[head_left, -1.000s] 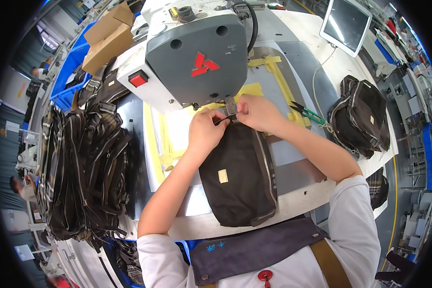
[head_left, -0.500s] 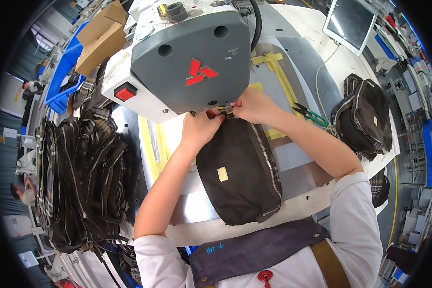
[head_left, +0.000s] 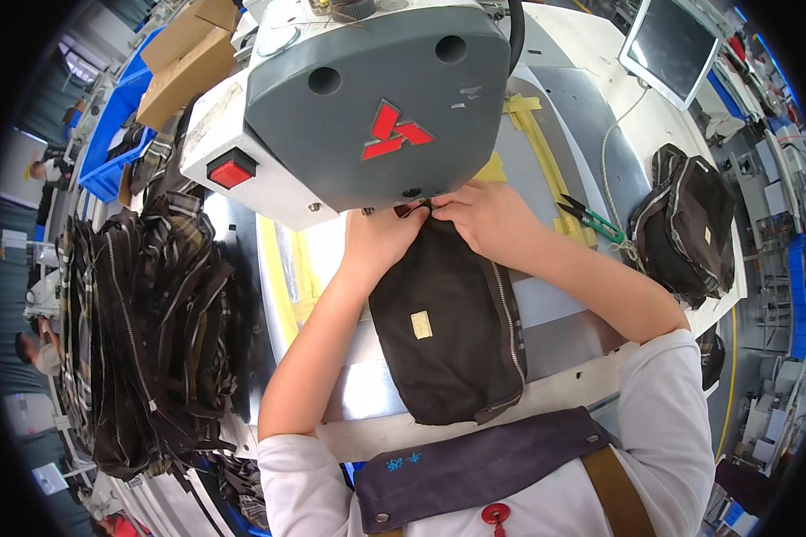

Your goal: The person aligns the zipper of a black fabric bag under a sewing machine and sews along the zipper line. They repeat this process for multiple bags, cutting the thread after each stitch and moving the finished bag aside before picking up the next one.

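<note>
A dark brown fabric pouch (head_left: 448, 331) with a zipper down its right side and a small cream label lies lengthwise in front of me. Its far end reaches under the grey head of a sewing machine (head_left: 367, 116). My left hand (head_left: 381, 237) is closed on the left of that far end, fingertips partly hidden beneath the machine head. From the right, my right hand (head_left: 488, 219) pinches the same end, its fingertips close to those of the left. The needle area is hidden by the machine head.
Zippered dark pouches (head_left: 143, 331) are heaped at the left. More finished-looking pouches (head_left: 685, 224) sit at the right, beside green-handled thread snips (head_left: 591, 219). A tablet (head_left: 672, 49) stands at the back right. A blue bin (head_left: 112, 166) and a cardboard box (head_left: 184, 67) are at the back left.
My right hand has shifted slightly down and right, its fingers now lower over the pouch's far end. The metal-looking piece seen there before is now covered. The whole view has shifted a little.
</note>
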The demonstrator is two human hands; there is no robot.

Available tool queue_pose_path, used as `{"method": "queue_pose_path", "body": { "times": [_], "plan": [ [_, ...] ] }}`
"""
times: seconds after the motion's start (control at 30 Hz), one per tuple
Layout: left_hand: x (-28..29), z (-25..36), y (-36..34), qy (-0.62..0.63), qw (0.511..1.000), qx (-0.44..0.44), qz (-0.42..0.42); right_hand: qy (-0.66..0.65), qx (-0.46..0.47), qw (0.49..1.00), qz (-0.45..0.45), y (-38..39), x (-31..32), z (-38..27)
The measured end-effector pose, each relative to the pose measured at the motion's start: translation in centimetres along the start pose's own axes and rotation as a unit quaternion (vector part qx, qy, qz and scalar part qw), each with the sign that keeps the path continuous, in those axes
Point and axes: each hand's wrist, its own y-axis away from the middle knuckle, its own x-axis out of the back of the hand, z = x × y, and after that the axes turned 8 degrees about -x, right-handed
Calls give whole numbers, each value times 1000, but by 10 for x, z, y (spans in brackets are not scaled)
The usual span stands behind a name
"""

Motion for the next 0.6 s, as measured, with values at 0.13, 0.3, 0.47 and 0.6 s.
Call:
{"method": "queue_pose_path", "body": {
  "times": [0.13,0.3,0.47,0.6],
  "plan": [
    [0,8,4,-11,999,-10,28,-54,-29,997,41,3,-6,3],
    [0,14,4,-10,998,-31,47,-54,-64,996,31,2,-2,1],
    [-1,6,3,7,998,-44,42,-4,-3,1000,26,1,-4,3],
    [-2,4,4,1,998,-47,45,33,33,999,26,1,0,1]
  ]
}}
